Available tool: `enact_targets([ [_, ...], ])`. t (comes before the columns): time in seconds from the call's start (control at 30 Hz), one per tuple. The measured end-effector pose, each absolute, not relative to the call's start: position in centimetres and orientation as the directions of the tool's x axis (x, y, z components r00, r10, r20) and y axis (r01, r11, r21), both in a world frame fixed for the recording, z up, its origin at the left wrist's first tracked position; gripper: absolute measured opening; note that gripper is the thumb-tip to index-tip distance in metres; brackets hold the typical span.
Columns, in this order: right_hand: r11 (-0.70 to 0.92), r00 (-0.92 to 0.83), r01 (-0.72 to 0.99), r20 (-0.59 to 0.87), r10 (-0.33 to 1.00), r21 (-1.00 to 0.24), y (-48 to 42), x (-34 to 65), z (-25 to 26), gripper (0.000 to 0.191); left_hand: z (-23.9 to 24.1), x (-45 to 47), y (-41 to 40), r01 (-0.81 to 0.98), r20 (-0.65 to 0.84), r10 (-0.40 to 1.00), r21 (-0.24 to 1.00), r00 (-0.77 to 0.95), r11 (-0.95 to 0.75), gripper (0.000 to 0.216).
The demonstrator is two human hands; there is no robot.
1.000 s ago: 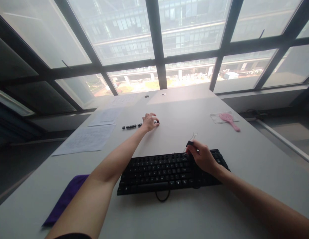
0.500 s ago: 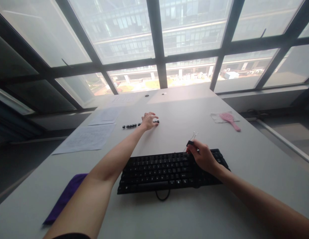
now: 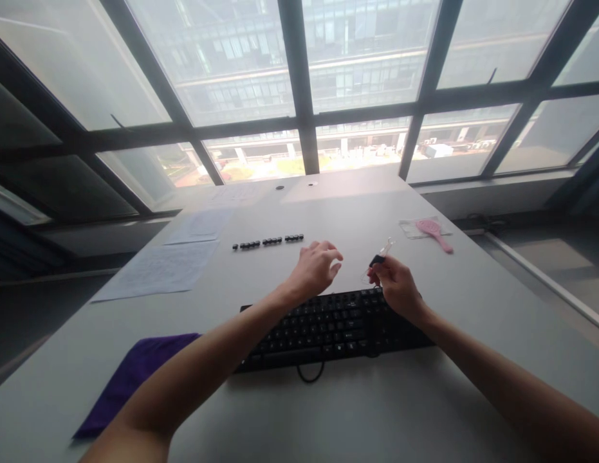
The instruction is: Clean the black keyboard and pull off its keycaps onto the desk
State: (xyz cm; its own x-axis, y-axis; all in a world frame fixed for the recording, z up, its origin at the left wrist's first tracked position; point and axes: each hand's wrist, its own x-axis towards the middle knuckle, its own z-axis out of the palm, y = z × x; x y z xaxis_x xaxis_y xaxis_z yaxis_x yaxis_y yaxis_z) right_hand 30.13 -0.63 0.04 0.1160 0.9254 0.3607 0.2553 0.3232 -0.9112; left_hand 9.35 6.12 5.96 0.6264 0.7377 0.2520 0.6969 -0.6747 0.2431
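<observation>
My right hand [image 3: 399, 283] grips a keycap puller [image 3: 377, 260] with a small black body and thin wires sticking out at both ends. It is above the far right part of a black keyboard [image 3: 323, 328]. My left hand [image 3: 314, 269] is over the keyboard's far edge, fingers bent, with a gap between thumb and forefinger and nothing visible in them. Beyond it, small black keycaps [image 3: 273, 241] lie in a row of spaced groups on the white table. My left forearm and right hand cover parts of the keyboard.
A purple cloth [image 3: 130, 373] lies at the near left, partly under my left arm in view. Printed papers [image 3: 157, 270] are on the left of the table [image 3: 357, 411]. A pink hairbrush [image 3: 433, 233] rests on a clear packet at the right. Windows stand behind the table.
My left hand has come back from the keycap row toward the keyboard and to the right, uncovering the row. My right hand has lifted slightly away with the keycap puller.
</observation>
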Motion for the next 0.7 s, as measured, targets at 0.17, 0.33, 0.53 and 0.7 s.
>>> enact_targets([
  [0.17,0.359,-0.026,0.42,0.384,0.923,-0.834,-0.7,31.0,-0.3,0.027,4.6,12.3,3.0,0.648,0.226,0.716,0.308,0.661,-0.696,0.026],
  [0.33,0.461,-0.163,0.449,0.437,0.885,-0.766,-0.7,31.0,-0.3,0.031,2.5,13.2,3.2,0.651,0.2,0.75,0.389,0.631,-0.651,0.033],
  [0.53,0.514,-0.274,0.451,0.435,0.858,-0.729,-1.0,30.8,-0.2,0.024,0.6,13.3,4.2,0.58,0.269,0.775,0.536,0.572,-0.613,0.035],
  [0.7,0.504,-0.242,0.484,0.443,0.863,-0.716,-1.6,30.9,-0.6,0.022,0.8,12.6,3.8,0.475,0.27,0.714,0.59,0.645,-0.652,0.02],
])
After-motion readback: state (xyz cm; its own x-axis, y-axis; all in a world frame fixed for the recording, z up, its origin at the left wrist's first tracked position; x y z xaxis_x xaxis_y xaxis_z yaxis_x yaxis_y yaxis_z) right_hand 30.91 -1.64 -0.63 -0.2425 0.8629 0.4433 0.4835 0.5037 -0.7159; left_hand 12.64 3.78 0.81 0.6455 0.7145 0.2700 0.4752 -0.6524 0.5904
